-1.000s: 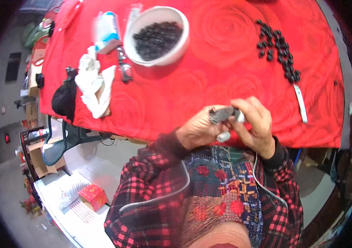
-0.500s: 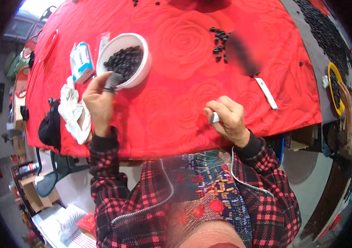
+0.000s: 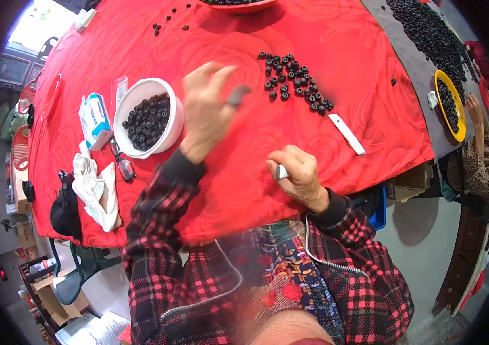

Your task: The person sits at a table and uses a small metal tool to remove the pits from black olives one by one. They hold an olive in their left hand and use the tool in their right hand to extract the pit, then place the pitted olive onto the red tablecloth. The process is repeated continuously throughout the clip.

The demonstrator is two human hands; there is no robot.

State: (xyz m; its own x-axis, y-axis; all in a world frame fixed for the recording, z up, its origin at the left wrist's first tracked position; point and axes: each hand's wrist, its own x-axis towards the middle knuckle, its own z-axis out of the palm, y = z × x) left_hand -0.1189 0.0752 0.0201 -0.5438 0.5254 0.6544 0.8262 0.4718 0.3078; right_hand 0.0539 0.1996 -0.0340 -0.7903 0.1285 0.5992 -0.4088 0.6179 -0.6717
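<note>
My left hand (image 3: 209,112) hovers over the red cloth between a white bowl (image 3: 178,118) and a loose patch of small black beads (image 3: 296,80). Its fingers are spread, a grey cover sits on the thumb, and I see nothing held in it. Many similar black beads (image 3: 148,123) fill the lower part of the bowl. My right hand (image 3: 301,177) is closed near the table's front edge, round a small thing with a pale grey-white end (image 3: 280,172); the rest of it is hidden in the fist. Some beads in the patch show a hole.
A white strip (image 3: 347,134) lies right of the beads. Left stand a blue-white packet (image 3: 95,122), glasses (image 3: 125,167), a white cloth (image 3: 96,190) and a black cap (image 3: 65,214). At far right, another person's hand (image 3: 476,115) is by a yellow tray (image 3: 461,129).
My left hand has moved right, away from the bowl's rim, and its fingers have spread. The view has shifted, showing more beads. The right hand stays closed.
</note>
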